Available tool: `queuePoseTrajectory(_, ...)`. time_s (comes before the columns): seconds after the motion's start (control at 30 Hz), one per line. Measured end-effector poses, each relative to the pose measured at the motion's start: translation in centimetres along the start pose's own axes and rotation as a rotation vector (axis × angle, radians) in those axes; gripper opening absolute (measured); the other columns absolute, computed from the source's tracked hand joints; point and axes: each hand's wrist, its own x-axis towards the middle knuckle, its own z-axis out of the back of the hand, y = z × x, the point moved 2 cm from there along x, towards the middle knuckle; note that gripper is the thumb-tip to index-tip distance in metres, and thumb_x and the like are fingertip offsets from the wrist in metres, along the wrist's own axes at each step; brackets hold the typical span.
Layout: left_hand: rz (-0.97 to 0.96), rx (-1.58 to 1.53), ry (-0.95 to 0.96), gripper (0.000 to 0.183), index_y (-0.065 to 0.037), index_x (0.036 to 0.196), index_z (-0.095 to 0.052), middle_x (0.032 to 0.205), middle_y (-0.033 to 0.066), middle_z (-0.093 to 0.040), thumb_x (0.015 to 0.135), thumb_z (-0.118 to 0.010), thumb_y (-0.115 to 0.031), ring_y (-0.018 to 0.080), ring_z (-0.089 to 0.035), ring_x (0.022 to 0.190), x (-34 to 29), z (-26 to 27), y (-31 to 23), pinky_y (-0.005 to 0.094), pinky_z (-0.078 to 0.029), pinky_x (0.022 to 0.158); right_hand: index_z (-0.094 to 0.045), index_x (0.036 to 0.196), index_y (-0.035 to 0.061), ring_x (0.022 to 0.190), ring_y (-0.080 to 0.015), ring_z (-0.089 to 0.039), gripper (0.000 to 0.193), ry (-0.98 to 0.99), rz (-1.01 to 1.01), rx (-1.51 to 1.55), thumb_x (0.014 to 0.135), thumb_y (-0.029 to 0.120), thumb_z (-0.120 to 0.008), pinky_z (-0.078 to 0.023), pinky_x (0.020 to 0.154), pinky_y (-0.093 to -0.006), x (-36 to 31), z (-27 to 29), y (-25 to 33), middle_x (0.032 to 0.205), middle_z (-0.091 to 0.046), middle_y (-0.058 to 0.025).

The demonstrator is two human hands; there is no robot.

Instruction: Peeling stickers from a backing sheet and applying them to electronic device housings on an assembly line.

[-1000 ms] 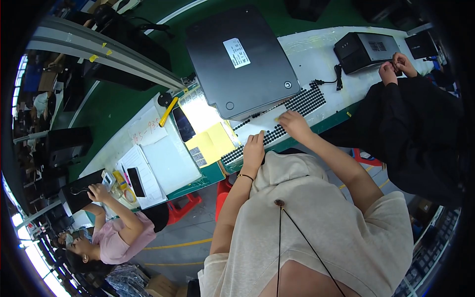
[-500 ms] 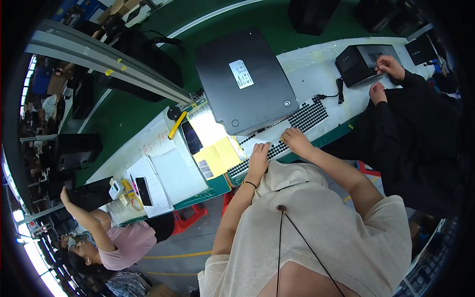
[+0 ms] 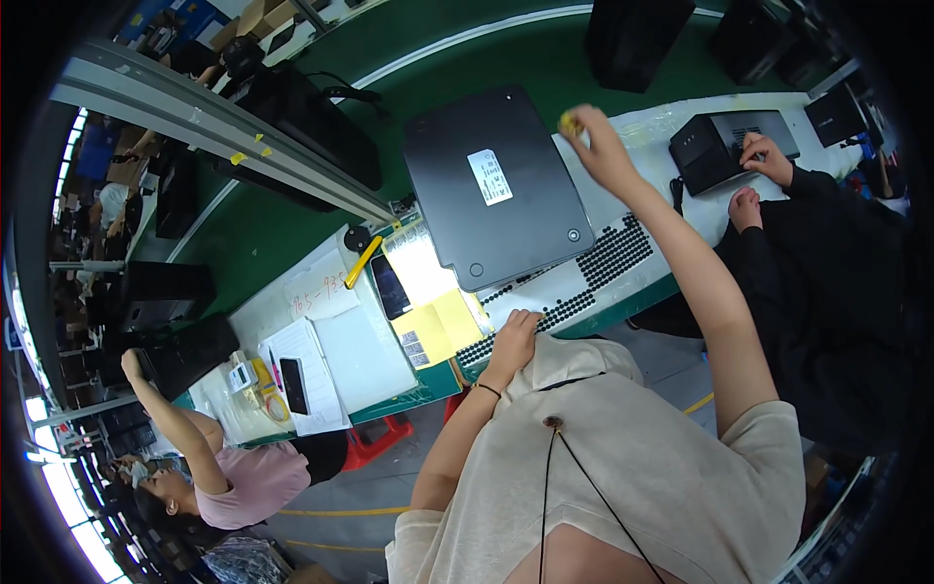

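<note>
Pinching a small yellow piece, right grip has the black case at 8 o'clock, long axis 11-to-5.

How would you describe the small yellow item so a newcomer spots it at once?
Start at the large dark casing, mid-picture. Just right of its upper part is the person's right hand. The yellow item is held at its fingertips, unlike the yellow sheet lying flat.
</note>
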Motion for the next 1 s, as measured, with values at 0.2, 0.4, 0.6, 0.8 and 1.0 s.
queuePoseTrajectory(0.2,0.129,-0.04,-0.175,0.029,-0.001,0.105,-0.059,0.094,0.0133,-0.057,0.077,-0.061,0.003,0.0332,-0.054,0.089,0.0,2.2,-0.5,0.0395,-0.047,0.077,-0.056,0.098,0.0016,0.089,-0.0137,-0.052,0.017,-0.024,-0.085,0.404,0.09,0.014,-0.064,-0.042,0.084,-0.026,6.2,2.1,7.1,0.093,-0.057,-0.0043)
queuePoseTrajectory(0.4,0.251,-0.063,-0.465,0.028,0.0,0.107,-0.059,0.092,0.0149,-0.057,0.08,-0.064,0.002,0.0288,-0.057,0.085,0.1,5.9,-0.2,0.0352,-0.046,0.078,-0.054,0.101,0.0018,0.089,-0.0172,-0.052,0.017,0.131,-0.025,0.266,0.091,0.014,-0.061,-0.042,0.083,-0.0275,7.5,1.4,8.9,0.093,-0.054,-0.0073)
queuePoseTrajectory(0.6,0.427,-0.076,-0.656,0.028,-0.001,0.111,-0.059,0.093,0.0106,-0.057,0.083,-0.061,0.002,0.0227,-0.054,0.079,0.7,11.5,-0.1,0.0312,-0.042,0.064,-0.055,0.101,0.002,0.089,-0.0199,-0.055,0.016,0.144,0.028,0.17,0.091,0.014,-0.061,-0.044,0.08,-0.0293,8.0,1.4,9.3,0.096,-0.054,-0.009)
queuePoseTrajectory(0.8,0.462,-0.226,-0.81,0.029,-0.001,0.114,-0.057,0.099,0.0047,-0.059,0.086,-0.063,-0.001,0.0082,-0.051,0.078,2.5,16.2,-2.3,0.0217,-0.039,0.062,-0.057,0.098,0.0014,0.088,-0.0251,-0.058,0.016,0.044,0.196,-0.031,0.089,0.013,-0.063,-0.046,0.079,-0.0321,7.7,1.6,10.1,0.091,-0.058,-0.0101)
queuePoseTrajectory(1.0,0.307,-0.483,-0.904,0.03,0.001,0.113,-0.051,0.107,0.0086,-0.057,0.086,-0.062,0.006,0.0128,-0.056,0.096,5.3,19.6,-5.9,0.025,-0.045,0.084,-0.057,0.097,0.0012,0.098,-0.0316,-0.061,0.014,-0.067,0.11,-0.026,0.089,0.011,-0.062,-0.046,0.091,-0.0382,6.3,1.7,10.7,0.088,-0.063,-0.0115)
